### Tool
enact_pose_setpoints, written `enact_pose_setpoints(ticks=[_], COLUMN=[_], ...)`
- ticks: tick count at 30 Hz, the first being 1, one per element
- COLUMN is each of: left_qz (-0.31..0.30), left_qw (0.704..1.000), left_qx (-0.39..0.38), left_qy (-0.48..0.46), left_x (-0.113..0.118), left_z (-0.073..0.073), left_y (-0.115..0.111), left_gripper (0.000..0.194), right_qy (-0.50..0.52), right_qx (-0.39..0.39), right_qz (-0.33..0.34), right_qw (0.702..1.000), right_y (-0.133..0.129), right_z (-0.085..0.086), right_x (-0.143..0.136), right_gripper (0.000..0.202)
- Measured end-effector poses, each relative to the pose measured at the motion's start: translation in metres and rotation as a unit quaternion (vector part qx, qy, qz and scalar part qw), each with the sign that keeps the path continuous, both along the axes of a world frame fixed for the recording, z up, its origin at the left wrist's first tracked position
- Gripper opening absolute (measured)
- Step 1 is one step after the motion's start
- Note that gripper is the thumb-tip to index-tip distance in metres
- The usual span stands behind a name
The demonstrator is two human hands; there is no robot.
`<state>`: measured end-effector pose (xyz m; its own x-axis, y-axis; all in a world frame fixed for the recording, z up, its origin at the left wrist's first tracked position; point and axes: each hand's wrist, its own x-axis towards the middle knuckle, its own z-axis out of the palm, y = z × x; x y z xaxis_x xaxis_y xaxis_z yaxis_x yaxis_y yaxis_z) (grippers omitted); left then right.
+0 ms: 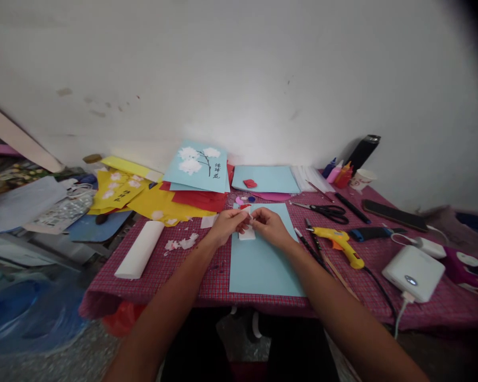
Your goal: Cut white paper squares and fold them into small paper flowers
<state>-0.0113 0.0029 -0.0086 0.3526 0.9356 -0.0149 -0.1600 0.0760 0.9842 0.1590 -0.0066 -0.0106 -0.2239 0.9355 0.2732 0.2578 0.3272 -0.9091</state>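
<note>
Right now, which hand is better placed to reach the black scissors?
Likely the right hand: the scissors lie on its side, while the left hand is farther off, though both look occupied.

Sheet (267, 268) on tbl (219, 286), glue gun (341, 241) to R

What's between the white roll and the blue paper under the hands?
The head view shows torn whitish scraps, a small pale piece and the left forearm between the white roll and the blue paper.
</note>
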Motion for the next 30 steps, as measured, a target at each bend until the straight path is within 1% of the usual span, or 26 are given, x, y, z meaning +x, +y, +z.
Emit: enact_pose_setpoints(ticks=[8,13,17,24,30], left_qz=[0.008,0.023,0.024,0.036,0.029], left_qw=[1.0,0.999,0.999,0.998,0.998], left_qx=[0.01,0.009,0.016,0.022,0.028], left_qy=[0.011,0.021,0.027,0.04,0.039], left_x=[-0.0009,-0.0019,-0.0021,0.0001,0.0013], left_z=[-0.0018,-0.0039,-0.0062,-0.0001,0.0005], left_y=[0.0031,0.0052,0.0067,0.0041,0.003], left_gripper=[0.033,0.033,0.033,0.031,0.03], right_qy=[0.037,0.038,0.024,0.016,0.063], right_qx=[-0.022,-0.027,-0.03,-0.042,-0.044], right_qz=[0.033,0.033,0.028,0.013,0.05], right_qw=[0.999,0.998,0.999,0.999,0.996], right_y=[0.0013,0.0036,0.0032,0.0025,0.0018], right_z=[0.0005,-0.0018,0.0,0.0018,0.001], right_x=[0.0027,0.0029,0.0024,0.0009,0.0006], right_gripper=[0.026,0.025,0.022,0.021,0.021])
